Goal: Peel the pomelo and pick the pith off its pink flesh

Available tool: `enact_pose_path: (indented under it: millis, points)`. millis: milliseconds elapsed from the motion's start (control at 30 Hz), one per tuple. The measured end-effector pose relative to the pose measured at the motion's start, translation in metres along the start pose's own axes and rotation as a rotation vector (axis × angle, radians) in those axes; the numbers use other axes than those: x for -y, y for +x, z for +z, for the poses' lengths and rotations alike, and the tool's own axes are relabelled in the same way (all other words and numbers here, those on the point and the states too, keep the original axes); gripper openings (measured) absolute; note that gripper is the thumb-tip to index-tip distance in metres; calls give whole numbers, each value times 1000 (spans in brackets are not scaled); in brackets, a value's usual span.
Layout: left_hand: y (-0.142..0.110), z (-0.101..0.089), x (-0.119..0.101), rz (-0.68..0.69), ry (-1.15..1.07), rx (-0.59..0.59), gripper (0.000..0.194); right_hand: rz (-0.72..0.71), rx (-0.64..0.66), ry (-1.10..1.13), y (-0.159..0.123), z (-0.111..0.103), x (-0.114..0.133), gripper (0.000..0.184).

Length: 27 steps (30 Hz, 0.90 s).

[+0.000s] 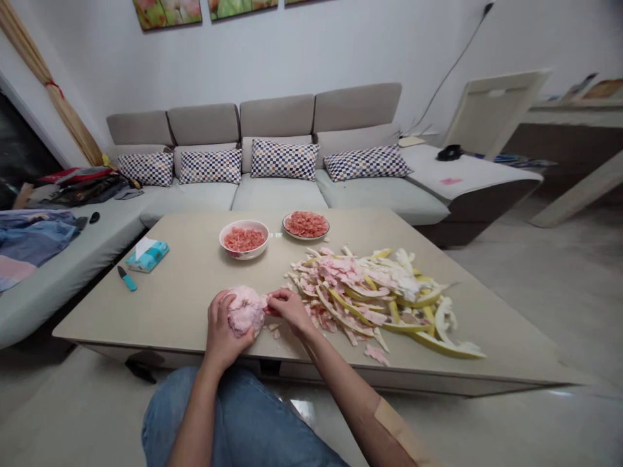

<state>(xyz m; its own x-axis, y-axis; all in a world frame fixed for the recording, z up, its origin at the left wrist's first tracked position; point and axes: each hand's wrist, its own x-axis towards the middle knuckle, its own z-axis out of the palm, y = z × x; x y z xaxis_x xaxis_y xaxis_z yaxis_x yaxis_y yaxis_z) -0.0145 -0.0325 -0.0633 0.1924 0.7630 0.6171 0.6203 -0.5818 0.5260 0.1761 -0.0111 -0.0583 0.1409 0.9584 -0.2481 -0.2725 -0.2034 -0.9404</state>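
A peeled pomelo [246, 312], round and pale pink with white pith on it, is at the near edge of the table. My left hand [222, 331] wraps around its left side and front. At its right side, my right hand [288, 310] pinches a pale bit of pith against the fruit, fingers closed. Small scraps lie just below the right hand. Right of it spreads a large heap of pomelo peel [370, 292], yellow rind strips mixed with pink and white pith. Beyond the fruit stand a white bowl [243, 251] and a dark-rimmed plate [306, 236], both filled with red pomelo flesh.
A teal-handled knife [127, 279] and a blue tissue pack [147, 255] lie on the left of the coffee table [189, 240]. A grey sofa [272, 194] with checked cushions runs behind it. Folded clothes [39, 240] are piled on the left seat.
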Motion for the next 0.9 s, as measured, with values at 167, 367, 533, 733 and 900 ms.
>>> enact_pose_path:
  millis: [167, 367, 533, 733, 900]
  points:
    - [-2, -1, 4, -27, -43, -4, 75, 38, 63, 25, -9, -4, 2, 10]
    - [-2, -3, 10, -26, -59, -9, 74, 1, 156, -29, -17, -3, 13, 19]
    - [-2, -5, 9, -38, -65, 23, 75, -128, 45, -146, -14, -2, 4, 14]
    - [-1, -13, 14, -65, -71, 32, 73, -419, -172, -487, -20, -33, 9, 24]
    - [3, -21, 23, -83, -119, 44, 70, -747, -417, -752, -33, -89, 52, 24]
